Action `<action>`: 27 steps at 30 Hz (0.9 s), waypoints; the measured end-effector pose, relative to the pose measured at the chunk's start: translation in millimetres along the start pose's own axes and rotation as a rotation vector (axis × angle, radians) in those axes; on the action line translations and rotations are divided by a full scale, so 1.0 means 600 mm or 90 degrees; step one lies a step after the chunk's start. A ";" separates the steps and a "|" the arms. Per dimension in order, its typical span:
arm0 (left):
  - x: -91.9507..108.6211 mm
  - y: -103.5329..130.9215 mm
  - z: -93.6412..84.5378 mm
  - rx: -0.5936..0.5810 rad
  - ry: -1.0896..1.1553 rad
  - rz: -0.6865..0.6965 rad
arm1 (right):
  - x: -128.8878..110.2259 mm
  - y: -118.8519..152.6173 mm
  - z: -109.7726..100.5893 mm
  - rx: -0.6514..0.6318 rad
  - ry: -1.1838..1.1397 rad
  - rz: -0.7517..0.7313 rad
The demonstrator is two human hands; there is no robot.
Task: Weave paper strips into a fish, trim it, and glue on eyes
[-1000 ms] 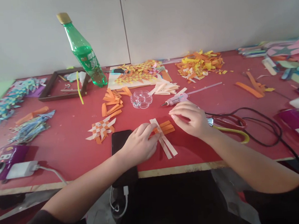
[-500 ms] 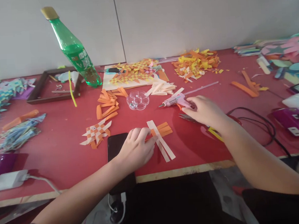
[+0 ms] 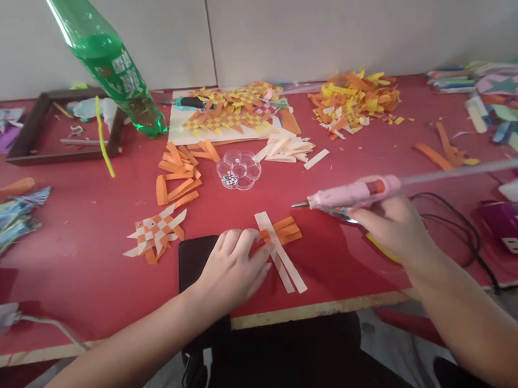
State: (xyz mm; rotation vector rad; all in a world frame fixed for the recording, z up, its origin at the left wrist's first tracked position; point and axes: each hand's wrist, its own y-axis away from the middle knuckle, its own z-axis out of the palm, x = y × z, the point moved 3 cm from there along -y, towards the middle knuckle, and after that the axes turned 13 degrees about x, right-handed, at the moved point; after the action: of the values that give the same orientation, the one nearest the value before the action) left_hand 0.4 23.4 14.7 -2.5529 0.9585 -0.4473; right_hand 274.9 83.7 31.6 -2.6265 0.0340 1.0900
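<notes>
My left hand (image 3: 233, 272) is closed on the left end of crossed paper strips, with its fingertips at the orange strips (image 3: 288, 231). Two pale strips (image 3: 286, 263) cross these at a slant, woven with them. Raised off the table, a pink hot glue gun (image 3: 352, 194) is gripped in my right hand (image 3: 392, 226). Its metal nozzle points left, and a long clear glue stick (image 3: 461, 171) sticks out of its back. Left of my left hand lies a woven orange and white paper fish (image 3: 155, 232). A black phone (image 3: 195, 260) is partly hidden under my left wrist.
A clear flower-shaped dish (image 3: 239, 170) stands mid-table near piles of orange strips (image 3: 175, 167) and pale strips (image 3: 286, 148). Behind are a tall green bottle (image 3: 117, 74), a dark frame (image 3: 28, 130) and orange-yellow scraps (image 3: 354, 101). Black cable (image 3: 469, 226) lies at right.
My right hand has lifted the glue gun off the table and brought it nearer, its nozzle pointing left. My left hand stays at the strips. The view has tilted down slightly.
</notes>
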 end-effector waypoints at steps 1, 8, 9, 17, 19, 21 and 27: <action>-0.001 0.000 -0.001 -0.003 0.006 -0.006 | -0.007 0.005 0.003 -0.041 -0.031 0.000; -0.004 -0.002 0.000 -0.003 0.035 -0.037 | -0.046 0.002 0.017 -0.212 -0.024 -0.075; -0.004 -0.001 0.000 0.001 0.033 -0.039 | -0.051 -0.001 0.018 -0.237 -0.018 -0.103; -0.004 0.002 -0.001 0.017 0.031 -0.044 | -0.070 -0.015 0.037 -0.294 0.054 -0.242; -0.005 0.002 0.000 0.013 0.032 -0.044 | -0.070 -0.016 0.040 -0.269 0.066 -0.244; -0.005 0.003 0.001 0.009 0.034 -0.044 | -0.064 -0.018 0.041 -0.227 0.077 -0.213; -0.005 0.002 0.000 -0.001 0.040 -0.044 | -0.015 -0.050 0.042 -0.158 0.229 -0.232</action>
State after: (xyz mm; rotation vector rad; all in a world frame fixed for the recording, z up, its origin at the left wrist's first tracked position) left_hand -2.3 24.7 13.6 -2.5938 0.8950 -0.5488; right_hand 255.2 118.9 29.0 -2.8558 -0.5119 0.5235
